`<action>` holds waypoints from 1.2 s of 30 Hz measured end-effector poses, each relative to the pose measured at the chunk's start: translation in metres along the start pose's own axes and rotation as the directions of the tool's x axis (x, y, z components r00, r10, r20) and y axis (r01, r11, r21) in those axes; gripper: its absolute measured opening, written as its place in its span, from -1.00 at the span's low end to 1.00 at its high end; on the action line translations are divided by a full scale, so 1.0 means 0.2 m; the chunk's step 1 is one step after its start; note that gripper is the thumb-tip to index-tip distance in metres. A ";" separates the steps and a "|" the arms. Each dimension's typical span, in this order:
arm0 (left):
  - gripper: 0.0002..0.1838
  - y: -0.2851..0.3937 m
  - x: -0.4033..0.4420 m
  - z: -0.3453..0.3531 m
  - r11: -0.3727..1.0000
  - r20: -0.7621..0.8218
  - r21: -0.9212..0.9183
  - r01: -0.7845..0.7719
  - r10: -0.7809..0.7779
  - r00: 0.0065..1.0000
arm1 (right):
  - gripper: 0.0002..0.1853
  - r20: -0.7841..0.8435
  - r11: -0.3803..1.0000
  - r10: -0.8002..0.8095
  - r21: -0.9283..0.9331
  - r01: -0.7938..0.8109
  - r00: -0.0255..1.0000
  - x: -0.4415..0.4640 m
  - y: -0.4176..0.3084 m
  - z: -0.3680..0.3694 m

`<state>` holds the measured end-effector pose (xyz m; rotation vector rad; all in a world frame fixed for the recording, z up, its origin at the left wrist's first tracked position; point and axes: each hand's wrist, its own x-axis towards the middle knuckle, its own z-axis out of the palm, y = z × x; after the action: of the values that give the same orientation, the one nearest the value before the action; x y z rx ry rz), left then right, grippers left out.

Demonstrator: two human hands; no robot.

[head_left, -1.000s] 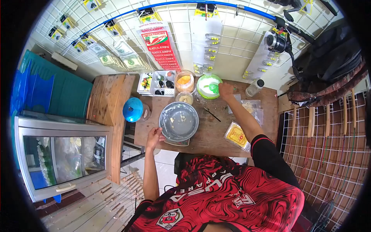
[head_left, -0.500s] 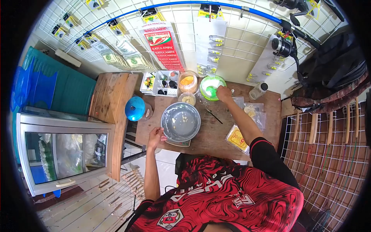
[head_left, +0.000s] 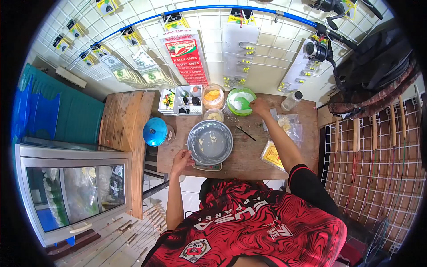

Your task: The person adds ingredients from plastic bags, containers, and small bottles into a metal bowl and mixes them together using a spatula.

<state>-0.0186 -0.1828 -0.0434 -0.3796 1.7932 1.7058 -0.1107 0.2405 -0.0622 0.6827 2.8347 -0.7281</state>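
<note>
A grey basin (head_left: pixel 218 153) with pale crumbs inside sits on a small scale (head_left: pixel 209 167) near the table's front edge. My left hand (head_left: pixel 181 162) is at the basin's lower left rim, fingers loosely bent and apart, fingertips by its wall. Farther back, my right hand (head_left: pixel 259 107) has its fingers closed at the right rim of a green bowl (head_left: pixel 235 109) that holds white powder. Left of it stand a tub of orange powder (head_left: pixel 213 96) and a smaller tub of cream-coloured stuff (head_left: pixel 215 115). A thin dark stick (head_left: pixel 245 133) lies on the table.
A blue-lidded jar (head_left: pixel 155 131) and a white divided organizer (head_left: pixel 181 106) stand at the left. On the right are a dark-capped jar (head_left: pixel 292 101), clear plastic bags (head_left: pixel 291 127) and a yellow packet (head_left: pixel 271 154). A wire grid with hanging tackle rises behind the table (head_left: pixel 178 138).
My right hand has drawn back from over the green bowl's inside to its right rim. The grey basin has shifted slightly right on the scale, my left hand following. The view has moved a little.
</note>
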 end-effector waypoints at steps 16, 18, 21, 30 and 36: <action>-0.66 0.04 0.07 -0.05 0.998 0.187 0.070 0.006 -0.019 0.982 | -0.73 0.198 0.900 -0.215 0.420 0.116 0.956 -0.79 -0.30 -0.13; -0.64 0.04 0.08 -0.06 0.996 0.197 0.085 -0.002 -0.015 0.980 | -0.72 0.239 0.958 -0.165 0.270 0.098 0.957 -0.84 -0.34 -0.06; -0.65 0.04 0.09 -0.06 0.996 0.204 0.093 0.016 -0.035 0.978 | -0.72 0.173 0.976 -0.211 0.081 0.200 0.962 -0.93 -0.41 0.00; -0.61 0.04 0.11 -0.07 0.996 0.241 0.084 0.007 -0.027 0.970 | -0.72 0.162 0.906 -0.335 -0.214 0.364 0.928 -1.08 -0.55 0.07; -0.62 0.03 0.11 -0.07 0.998 0.237 0.061 0.002 -0.016 0.971 | -0.73 0.115 0.886 -0.423 -0.158 0.437 0.899 -1.09 -0.53 0.09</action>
<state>-0.0429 -0.1901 -0.0521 -0.1501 1.6610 1.6119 0.0343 0.0627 0.0182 -0.0120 2.9572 -0.5215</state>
